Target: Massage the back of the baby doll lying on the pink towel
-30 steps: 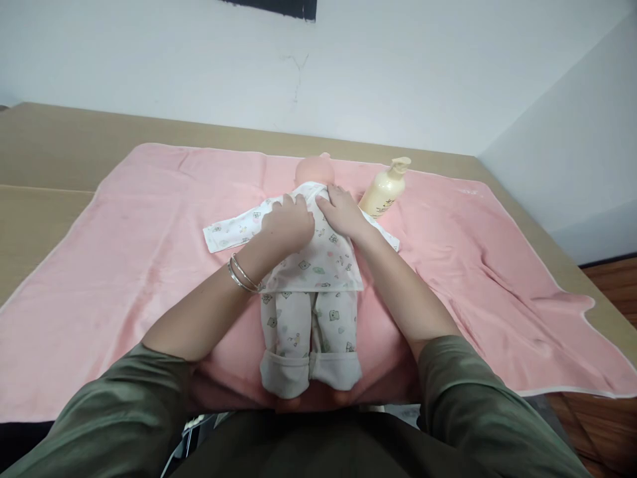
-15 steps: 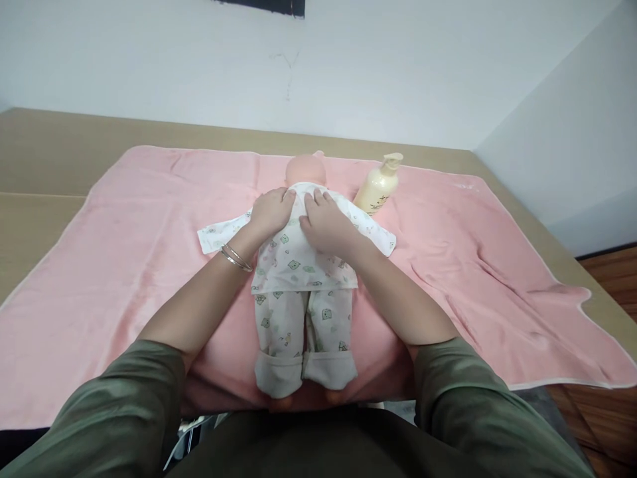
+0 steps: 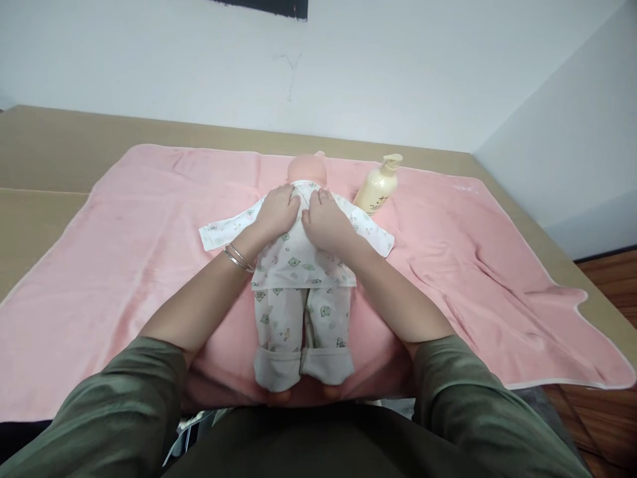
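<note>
A baby doll (image 3: 307, 169) lies in the middle, seemingly face down, its bald head away from me. It wears a white printed shirt (image 3: 293, 265) with sleeves spread to both sides, and matching trousers (image 3: 281, 325) with turned-up cuffs. My left hand (image 3: 279, 211) rests on the left of the doll's upper back, fingers slightly bent over the cloth. On the other side of the back lies my right hand (image 3: 327, 222), its fingers pointing toward the neck and its thumb inward. Both hands press on the shirt without visibly gripping it.
Under the doll a pink blanket (image 3: 164, 219) covers much of the wooden table (image 3: 54, 149). A cream pump bottle (image 3: 375, 189) stands tilted in view beyond the doll's right-hand sleeve. A white wall (image 3: 378, 73) rises behind the table.
Both hands have shifted slightly on the upper back, and their fingers look a little more bent and drawn together. The shirt creases near the neck. The doll and bottle stay in place.
</note>
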Motion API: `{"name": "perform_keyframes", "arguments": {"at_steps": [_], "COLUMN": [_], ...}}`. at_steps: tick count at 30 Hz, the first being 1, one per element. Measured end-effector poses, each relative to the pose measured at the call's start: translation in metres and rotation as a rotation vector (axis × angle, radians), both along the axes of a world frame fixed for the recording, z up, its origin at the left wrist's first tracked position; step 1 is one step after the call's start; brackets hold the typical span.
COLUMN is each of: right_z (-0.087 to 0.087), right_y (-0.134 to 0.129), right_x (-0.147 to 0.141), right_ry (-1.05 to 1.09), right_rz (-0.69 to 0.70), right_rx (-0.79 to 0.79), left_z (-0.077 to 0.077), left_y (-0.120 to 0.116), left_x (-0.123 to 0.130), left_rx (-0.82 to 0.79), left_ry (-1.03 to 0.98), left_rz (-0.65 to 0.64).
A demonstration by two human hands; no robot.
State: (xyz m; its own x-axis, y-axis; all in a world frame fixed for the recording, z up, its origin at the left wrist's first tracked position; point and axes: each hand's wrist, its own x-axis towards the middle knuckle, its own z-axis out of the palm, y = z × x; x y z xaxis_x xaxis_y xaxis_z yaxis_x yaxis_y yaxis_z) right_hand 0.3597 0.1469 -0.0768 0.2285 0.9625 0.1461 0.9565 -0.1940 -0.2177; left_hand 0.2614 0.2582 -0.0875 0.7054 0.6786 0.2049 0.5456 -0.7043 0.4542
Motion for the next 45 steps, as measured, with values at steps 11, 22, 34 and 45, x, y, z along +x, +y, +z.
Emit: {"name": "perform_keyframes", "arguments": {"at_steps": [11,22,34,45], "right_z": [-0.002,-0.005,-0.005,0.006], "right_y": [0.019,0.017,0.018,0.003], "right_x": [0.022,0.023,0.024,0.004], "right_ry": [0.161,0.181,0.191,0.077], "right_rz": [-0.115,-0.109,-0.115,-0.108], "right_rx": [0.024,0.047,0.026,-0.035], "left_z": [-0.01,-0.011,-0.005,0.01], "left_y": [0.001,0.0,-0.014,-0.02], "left_x": [0.005,0.005,0.002,-0.007], "left_rx": [0.014,0.0,0.102,0.123], "left_ry": [-0.058,-0.067,0.031,0.111], "left_rz": [0.056,0.072,0.075,-0.037]}}
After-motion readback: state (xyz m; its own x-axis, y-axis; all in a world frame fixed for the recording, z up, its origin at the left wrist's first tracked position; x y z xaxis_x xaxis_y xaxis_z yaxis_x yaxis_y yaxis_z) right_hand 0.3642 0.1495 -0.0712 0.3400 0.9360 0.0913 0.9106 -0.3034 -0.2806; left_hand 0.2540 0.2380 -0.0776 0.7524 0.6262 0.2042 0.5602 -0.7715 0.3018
